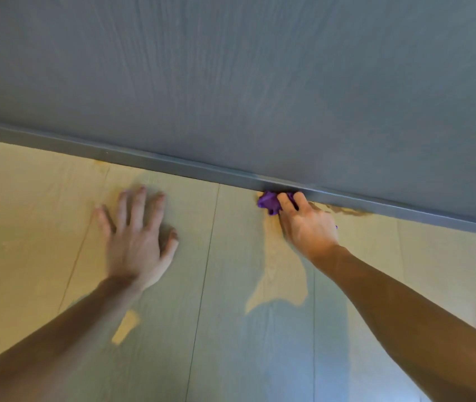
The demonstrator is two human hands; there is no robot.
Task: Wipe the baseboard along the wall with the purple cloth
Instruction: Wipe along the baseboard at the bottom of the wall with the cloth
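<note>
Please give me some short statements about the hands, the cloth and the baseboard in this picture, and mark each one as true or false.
1. The right hand grips the purple cloth. True.
2. The cloth is spread flat on the floor, far from the wall. False: it is bunched up and pressed against the baseboard.
3. The left hand lies open on the floor, fingers spread. True.
4. Both hands hold the cloth. False: only the right one does.
5. The baseboard is white. False: it is grey, like the wall.
</note>
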